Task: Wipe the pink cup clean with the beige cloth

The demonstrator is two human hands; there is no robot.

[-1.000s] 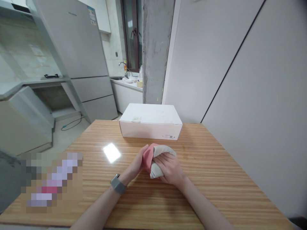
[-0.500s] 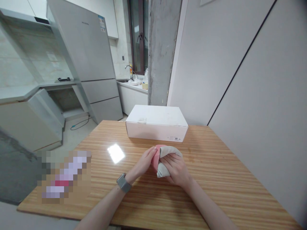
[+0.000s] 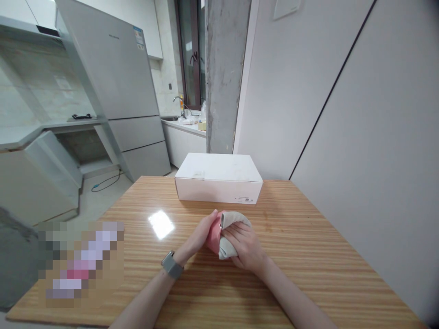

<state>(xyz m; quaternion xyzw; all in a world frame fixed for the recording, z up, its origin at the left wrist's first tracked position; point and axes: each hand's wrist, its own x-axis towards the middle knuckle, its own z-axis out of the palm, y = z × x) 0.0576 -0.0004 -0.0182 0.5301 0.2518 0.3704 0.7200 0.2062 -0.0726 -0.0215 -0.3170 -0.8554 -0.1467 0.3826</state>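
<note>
My left hand (image 3: pixel 199 234) and my right hand (image 3: pixel 244 246) press together on a soft fabric bundle (image 3: pixel 224 235) in the middle of the wooden table (image 3: pixel 302 237). Its pink side (image 3: pixel 214 238) lies against my left fingers, and its grey side (image 3: pixel 235 220) lies under my right fingers. Part of the bundle is hidden by my fingers. A grey smartwatch (image 3: pixel 172 265) sits on my left wrist. A white cardboard box (image 3: pixel 218 179) stands closed beyond my hands, apart from them.
A pixelated patch (image 3: pixel 80 261) hides part of the table's left side. A bright light reflection (image 3: pixel 161 224) lies on the tabletop. A concrete pillar (image 3: pixel 224 77) rises behind the box, and a grey refrigerator (image 3: pixel 109 77) and sink counter (image 3: pixel 183 137) stand beyond the table.
The view has shifted slightly with my head. My hands stay on the bundle, and my left hand now covers more of the pink side.
</note>
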